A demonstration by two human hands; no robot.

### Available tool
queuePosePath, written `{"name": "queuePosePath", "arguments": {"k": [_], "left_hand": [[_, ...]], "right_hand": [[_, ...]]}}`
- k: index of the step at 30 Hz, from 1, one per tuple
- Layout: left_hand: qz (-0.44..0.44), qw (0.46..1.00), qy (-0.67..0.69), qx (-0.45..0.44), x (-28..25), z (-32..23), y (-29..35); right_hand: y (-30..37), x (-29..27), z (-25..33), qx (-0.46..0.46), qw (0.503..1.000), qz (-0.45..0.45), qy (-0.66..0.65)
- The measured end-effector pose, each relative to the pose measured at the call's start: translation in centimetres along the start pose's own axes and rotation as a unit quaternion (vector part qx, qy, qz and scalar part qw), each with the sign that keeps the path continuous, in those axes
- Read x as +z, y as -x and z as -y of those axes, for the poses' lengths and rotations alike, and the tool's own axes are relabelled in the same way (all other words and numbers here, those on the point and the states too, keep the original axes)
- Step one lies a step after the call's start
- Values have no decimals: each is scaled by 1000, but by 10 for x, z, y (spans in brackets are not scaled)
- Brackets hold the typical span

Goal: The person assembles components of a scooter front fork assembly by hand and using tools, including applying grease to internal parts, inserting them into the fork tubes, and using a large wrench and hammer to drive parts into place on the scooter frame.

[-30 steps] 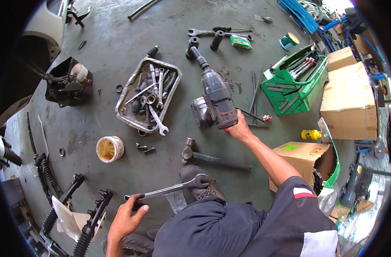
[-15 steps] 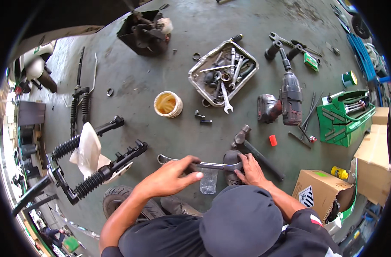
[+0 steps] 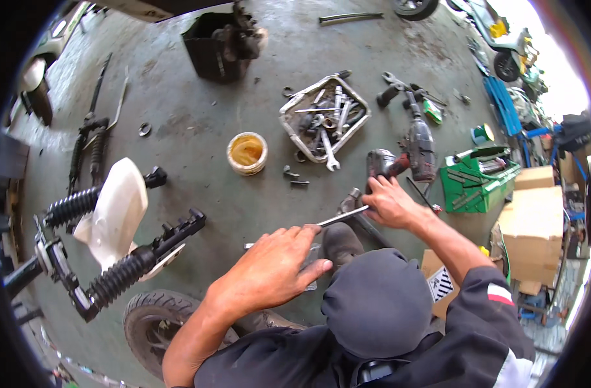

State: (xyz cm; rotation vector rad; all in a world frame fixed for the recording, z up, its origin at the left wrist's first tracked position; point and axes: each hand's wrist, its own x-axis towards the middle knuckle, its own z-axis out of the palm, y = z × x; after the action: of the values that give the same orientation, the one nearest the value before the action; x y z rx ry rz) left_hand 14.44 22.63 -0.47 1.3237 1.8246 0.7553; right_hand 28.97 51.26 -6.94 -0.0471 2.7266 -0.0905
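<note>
A long steel wrench [image 3: 343, 216] slants across in front of me, seen nearly edge-on, its right end higher. My left hand [image 3: 269, 265] is closed over its left part, thumb stretched out to the right. My right hand [image 3: 394, 204] is closed at its right end, which the fingers hide. Just beyond those fingers lies the cordless impact wrench [image 3: 419, 145], its battery end nearest them. Under the wrench, a hammer [image 3: 352, 202] rests on the floor, its handle partly covered. A clear plastic bottle [image 3: 312, 255] shows partly behind my left hand.
A white-rimmed tray of wrenches [image 3: 289, 132] and a tub of yellow-brown grease [image 3: 247, 154] stand ahead. At left lies a fork assembly [image 3: 124, 275] with a white fender [image 3: 121, 207], near a tyre [image 3: 143, 326]. A green toolbox [image 3: 470, 187] and cardboard boxes [image 3: 531, 220] occupy the right.
My right hand has moved up and right, toward the impact wrench, and the steel wrench has tilted with its right end raised. The whole view has shifted with my head.
</note>
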Motion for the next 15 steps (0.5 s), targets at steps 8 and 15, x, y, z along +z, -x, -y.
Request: {"name": "queuePosePath", "arguments": {"k": [8, 15], "left_hand": [[112, 993, 34, 34, 0, -9, -15], [135, 985, -102, -14, 6, -4, -12]], "right_hand": [[17, 0, 40, -10, 969, 246, 21], [42, 17, -12, -76, 997, 22, -1]]}}
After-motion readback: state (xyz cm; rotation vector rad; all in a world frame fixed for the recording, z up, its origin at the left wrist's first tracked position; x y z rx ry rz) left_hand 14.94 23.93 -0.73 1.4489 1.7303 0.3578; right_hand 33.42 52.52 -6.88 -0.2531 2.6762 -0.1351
